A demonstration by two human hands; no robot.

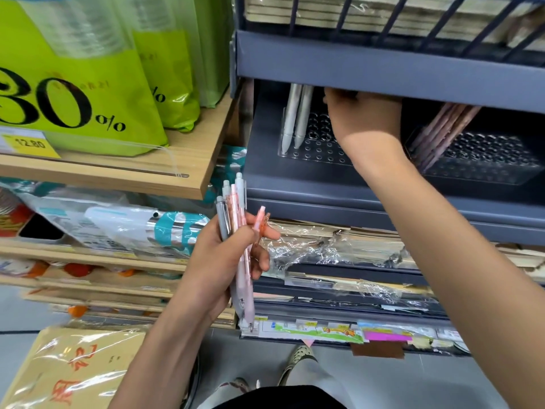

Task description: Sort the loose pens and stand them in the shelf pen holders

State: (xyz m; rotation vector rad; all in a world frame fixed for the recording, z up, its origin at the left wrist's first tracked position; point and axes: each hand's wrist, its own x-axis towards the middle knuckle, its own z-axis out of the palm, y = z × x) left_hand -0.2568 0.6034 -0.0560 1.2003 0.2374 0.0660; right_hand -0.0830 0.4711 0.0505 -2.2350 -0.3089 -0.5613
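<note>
My left hand (219,261) is closed around a bunch of loose pens (239,231), grey, white and pink, held upright in front of the shelves. My right hand (361,115) reaches into the grey shelf, above a clear pen holder (317,152) with rows of round holes. Its fingers are curled under the shelf's front lip and hidden, so whether they hold a pen is not visible. Two white pens (296,116) stand tilted at the holder's left end. A second clear holder (483,163) to the right has several brownish pens (442,131) leaning in it.
The grey shelf's upper lip (383,72) overhangs the holders closely. Plastic-wrapped notebooks (339,243) fill the lower grey shelves. A wooden shelf (188,172) at left carries green bags (88,84). Wrapped brown envelopes (67,370) lie at lower left.
</note>
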